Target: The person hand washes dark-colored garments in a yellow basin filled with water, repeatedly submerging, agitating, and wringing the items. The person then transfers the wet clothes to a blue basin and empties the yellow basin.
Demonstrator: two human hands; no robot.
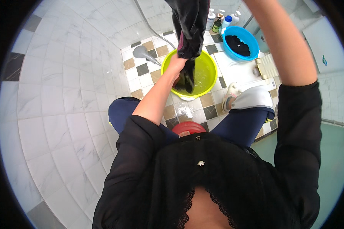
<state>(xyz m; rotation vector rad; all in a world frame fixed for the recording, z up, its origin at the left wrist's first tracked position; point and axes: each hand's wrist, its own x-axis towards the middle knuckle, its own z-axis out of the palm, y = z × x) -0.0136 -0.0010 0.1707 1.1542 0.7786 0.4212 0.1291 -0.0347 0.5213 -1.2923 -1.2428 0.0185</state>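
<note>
A wet, shiny black garment (192,30) with a dark red strip hangs from the top edge of the view, and I cannot tell what kind of garment it is. My left hand (176,65) is closed round it low down, over the yellow-green basin (214,72). Below that grip, the garment's lower end dangles into the basin, which has water in it. My right arm is raised far up on the right; its hand lies beyond the top edge, out of sight.
A grey shower head (140,52) with its hose lies left of the basin. Several pump bottles (216,26) stand behind, beside a blue basin (257,47) holding dark cloth (237,45). A cream ribbed washboard-like piece (268,66) sits at right. A red stool (189,128) is beneath me.
</note>
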